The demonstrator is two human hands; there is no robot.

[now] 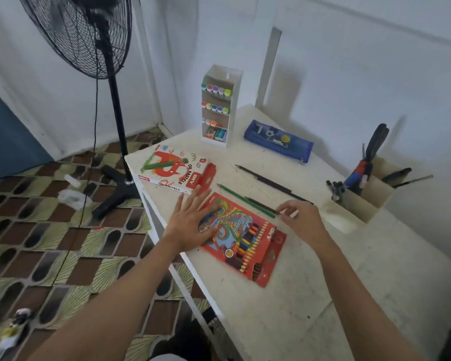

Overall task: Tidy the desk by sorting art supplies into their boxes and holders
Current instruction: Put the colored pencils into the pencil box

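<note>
A red coloured-pencil box (pixel 248 241) lies flat near the desk's front edge. My left hand (pixel 193 220) presses flat on its left end with fingers spread. My right hand (pixel 301 217) sits just right of the box and pinches the near end of a dark pencil (pixel 261 204). A green pencil (pixel 245 200) lies right beside that pencil on the desk. A longer dark pencil (pixel 271 183) lies farther back. The oil pastels box (pixel 175 171) rests at the desk's left corner with its red flap open.
A white marker rack (pixel 220 105) stands at the back. A blue pencil case (pixel 279 143) lies beside it. A beige holder (pixel 367 196) with pens and tools stands at the right. A black standing fan (pixel 94 48) is on the patterned floor to the left.
</note>
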